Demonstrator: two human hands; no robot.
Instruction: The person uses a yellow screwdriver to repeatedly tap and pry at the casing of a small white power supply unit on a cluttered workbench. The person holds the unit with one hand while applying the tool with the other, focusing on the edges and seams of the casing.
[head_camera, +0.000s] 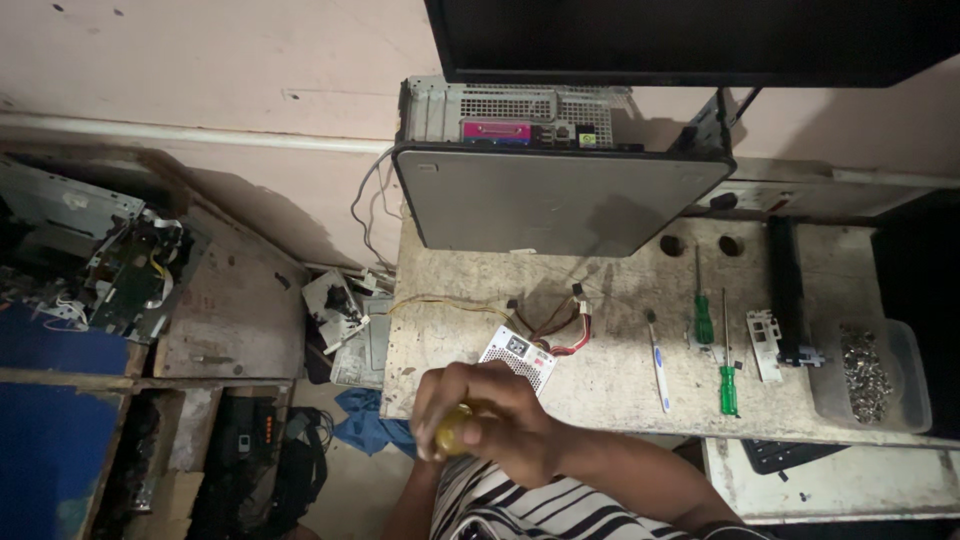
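My right hand (495, 420) is closed around a rounded yellow object (450, 432), maybe a tool handle, at the near edge of the worn table (610, 385). Its forearm comes in from the lower right. My left forearm (408, 505) rises from below, and its hand is hidden under the right one. Just beyond the fingers lies a small silver power supply box (517, 355) with a perforated face. Red, yellow and black wires (560, 325) run from it toward a grey desktop computer case (560, 195).
Two green-handled screwdrivers (728, 385) and a white-and-blue brush-like tool (657, 365) lie to the right, near a white bracket (765, 340) and a long black part (787, 290). A clear tub of screws (868, 372) sits far right. Circuit boards (130, 270) clutter the left.
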